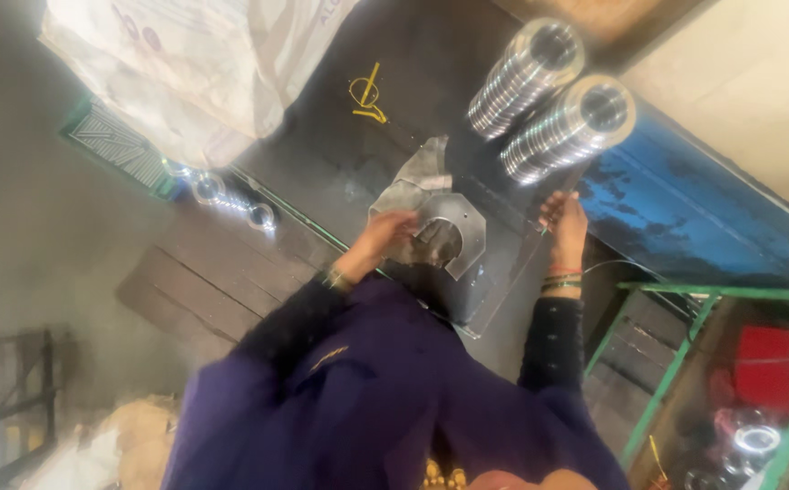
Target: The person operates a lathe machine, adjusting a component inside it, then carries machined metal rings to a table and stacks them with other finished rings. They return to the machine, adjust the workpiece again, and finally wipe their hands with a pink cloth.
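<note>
Left hand's fingertips point(410, 224) blurred over the metal plate point(463, 222)

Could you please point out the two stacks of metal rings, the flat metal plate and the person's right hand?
stacks of metal rings point(553, 113): head view, side of the nearer stack.
flat metal plate point(467, 222): head view, its bare top face.
right hand point(565, 218): head view, back of hand.

I see two stacks of metal rings point(553, 91) standing side by side at the worktop's point(322, 154) far right corner. Nearer me, by the near edge, a flat metal plate point(456, 234) lies on the worktop, with my left hand point(394, 231) on its left side and my right hand point(565, 222) at the right edge. A sack point(195, 63) sits on the far left corner. Loose rings point(231, 201) lie along the left edge.
</note>
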